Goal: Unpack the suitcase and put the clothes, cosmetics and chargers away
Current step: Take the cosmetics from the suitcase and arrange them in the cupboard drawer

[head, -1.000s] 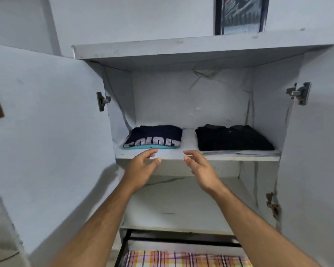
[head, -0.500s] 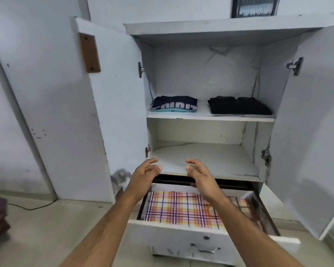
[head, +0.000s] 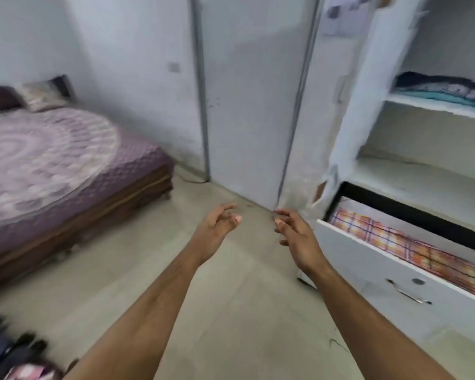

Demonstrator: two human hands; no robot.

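Both bare hands are reaching forward over the smooth grey tiled floor (head: 137, 270), holding nothing. The left hand (head: 217, 229) is hanging with its fingers (head: 226, 208) loosely curled and spread apart; the right hand (head: 296, 237) is facing it, its fingers (head: 284, 213) likewise relaxed and apart, and a gap is showing between the two hands.

To the right, the white painted wooden cupboard (head: 368, 86) is standing with its door open. On its upper shelf a folded stack of dark navy and teal clothes (head: 439, 89) is lying flat, blurred by camera motion. Below, the white pulled-out drawer (head: 368, 259) with a thin metal handle (head: 407, 293) is holding a folded checked cloth in orange, pink and white (head: 401, 245).

To the left, a low bed with a purple quilted cover bearing a pale round pattern (head: 52, 160) is carrying a soft patterned pillow (head: 44, 96) near the wall. In the bottom left corner, a blurred heap of dark and pink fabric (head: 14, 355) is lying on the floor; what it is cannot be told.
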